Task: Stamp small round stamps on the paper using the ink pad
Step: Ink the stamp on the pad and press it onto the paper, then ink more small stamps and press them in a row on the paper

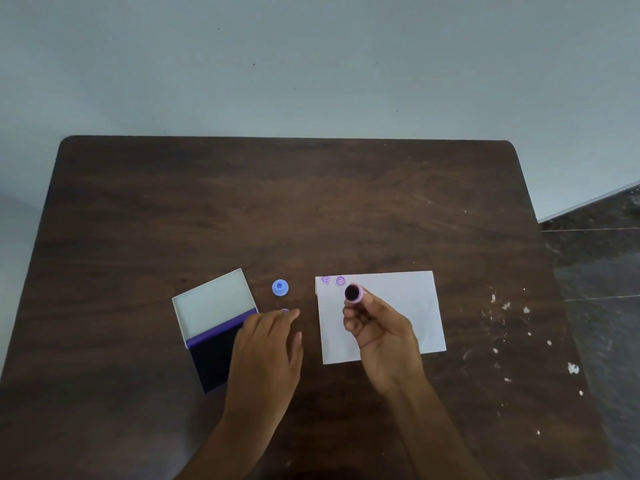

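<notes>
My right hand (379, 329) holds a small pink round stamp (354, 293) above the upper left part of the white paper (408, 306), its dark inked face tilted up toward the camera. Two purple prints (333, 280) sit at the paper's top left corner. The open ink pad (214, 355), with its white lid raised and a dark pad, lies to the left. My left hand (268, 348) rests flat with fingers apart, covering the pad's right edge. A purple stamp (284, 310) peeks out just beyond its fingertips. A blue round stamp (280, 287) stands between pad and paper.
Everything lies on a dark brown wooden table (294, 209) against a pale wall. White paint flecks (512, 327) mark the table's right side. Dark tiled floor (602, 258) shows beyond the right edge.
</notes>
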